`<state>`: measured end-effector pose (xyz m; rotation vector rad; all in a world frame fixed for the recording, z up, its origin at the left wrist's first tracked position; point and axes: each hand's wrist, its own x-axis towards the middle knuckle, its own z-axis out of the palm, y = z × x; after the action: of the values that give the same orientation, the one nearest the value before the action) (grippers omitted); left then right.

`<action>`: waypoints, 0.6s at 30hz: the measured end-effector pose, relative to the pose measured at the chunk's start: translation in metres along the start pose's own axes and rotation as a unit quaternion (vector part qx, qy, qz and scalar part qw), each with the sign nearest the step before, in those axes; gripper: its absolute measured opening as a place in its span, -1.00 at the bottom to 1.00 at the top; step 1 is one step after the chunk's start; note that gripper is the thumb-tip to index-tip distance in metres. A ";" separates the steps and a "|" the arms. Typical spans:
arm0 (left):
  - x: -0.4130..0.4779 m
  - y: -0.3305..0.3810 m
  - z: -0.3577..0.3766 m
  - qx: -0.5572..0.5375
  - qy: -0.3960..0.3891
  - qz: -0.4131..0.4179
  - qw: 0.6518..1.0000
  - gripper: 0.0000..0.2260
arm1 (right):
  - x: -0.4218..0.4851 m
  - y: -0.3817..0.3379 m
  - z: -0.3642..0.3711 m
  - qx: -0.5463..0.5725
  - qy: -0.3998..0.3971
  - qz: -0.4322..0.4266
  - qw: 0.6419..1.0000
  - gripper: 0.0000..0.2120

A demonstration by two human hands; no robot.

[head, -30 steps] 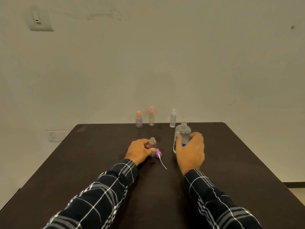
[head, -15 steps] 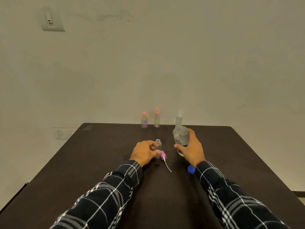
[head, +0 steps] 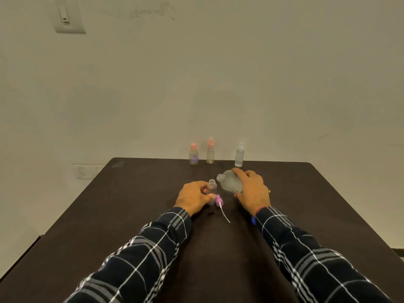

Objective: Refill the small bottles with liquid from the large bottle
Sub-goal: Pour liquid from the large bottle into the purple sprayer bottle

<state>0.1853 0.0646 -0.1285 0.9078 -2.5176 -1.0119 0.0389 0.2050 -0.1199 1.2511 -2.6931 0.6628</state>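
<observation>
My left hand (head: pixel 194 197) grips a small clear bottle (head: pixel 212 189) that stands upright and uncapped on the dark table (head: pixel 109 215). My right hand (head: pixel 251 191) holds the large clear bottle (head: pixel 229 182), lifted and tilted to the left, its open mouth a little right of and above the small bottle's neck. A purple spray cap with a white tube (head: pixel 219 201) lies on the table between my hands. A blue cap (head: pixel 253 220) peeks out beside my right sleeve.
Three small bottles stand at the table's far edge by the wall: a pink-capped one with a purple label (head: pixel 193 157), a slim pink-capped one (head: pixel 210 152) and a white-capped one (head: pixel 239 155). Wet marks show on the table near the spray cap.
My right hand has lifted the large bottle and tipped it leftward, from upright to mouth toward the small bottle. My left hand has stayed on the small bottle.
</observation>
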 end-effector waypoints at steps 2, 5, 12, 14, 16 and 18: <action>0.000 0.000 0.000 0.000 0.000 0.001 1.000 -0.69 | 0.000 -0.002 0.000 -0.006 -0.002 -0.004 1.000 -0.29; 0.000 0.000 0.000 -0.004 0.003 0.002 1.000 -0.68 | 0.001 -0.005 -0.002 -0.002 -0.006 -0.009 1.000 -0.28; 0.001 -0.001 0.001 -0.013 -0.002 -0.005 1.000 -0.69 | 0.001 -0.007 -0.003 -0.015 0.005 -0.020 1.000 -0.28; 0.000 -0.001 0.001 -0.017 -0.004 -0.006 1.000 -0.70 | 0.001 -0.008 -0.003 -0.023 0.007 -0.023 0.999 -0.28; 0.000 -0.001 0.001 -0.016 -0.002 -0.004 1.000 -0.71 | 0.001 -0.008 -0.005 -0.037 0.011 -0.025 0.999 -0.28; 0.000 -0.001 0.002 -0.014 -0.001 -0.005 1.000 -0.71 | 0.001 -0.008 -0.005 -0.051 0.014 -0.027 0.998 -0.28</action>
<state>0.1849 0.0652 -0.1302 0.9117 -2.4977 -1.0485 0.0433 0.2020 -0.1119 1.2758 -2.6240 0.5256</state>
